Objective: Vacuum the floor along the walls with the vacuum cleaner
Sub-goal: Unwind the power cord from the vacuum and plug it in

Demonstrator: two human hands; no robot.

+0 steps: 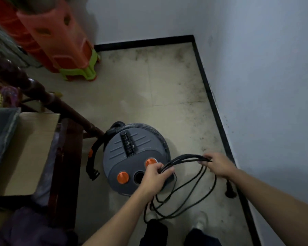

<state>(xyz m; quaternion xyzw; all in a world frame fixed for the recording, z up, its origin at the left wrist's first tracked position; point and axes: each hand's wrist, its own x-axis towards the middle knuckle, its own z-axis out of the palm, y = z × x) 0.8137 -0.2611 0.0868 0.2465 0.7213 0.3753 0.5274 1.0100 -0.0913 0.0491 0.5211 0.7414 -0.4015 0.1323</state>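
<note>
**Getting the Cord Ready**

The person is standing over the vacuum cleaner. It is sitting on the floor near the corner of the room, well apart from the stack of orange stools.

Both hands are holding the black cord. The left hand is curling its fingers around a bunch of loops right over the vacuum cleaner's top, next to an orange knob. The right hand is gripping the same bunch a bit to the side, closer to the wall. More loops are hanging down under the hands. The plug is dangling low by the black strip at the bottom of the wall. I cannot tell if it is touching the floor.

It looks like the person is sorting out the cord so the machine can be plugged in. No cleaning is showing yet, since dark dirt is lying all along the walls.

To do this step well, the person should be letting go of one loop at a time, so the cord is not getting knotted. The loose loops are hanging close to the feet, so tripping is a worry. The grey hose is lying curled around the top and is probably needing to come off next.
</note>
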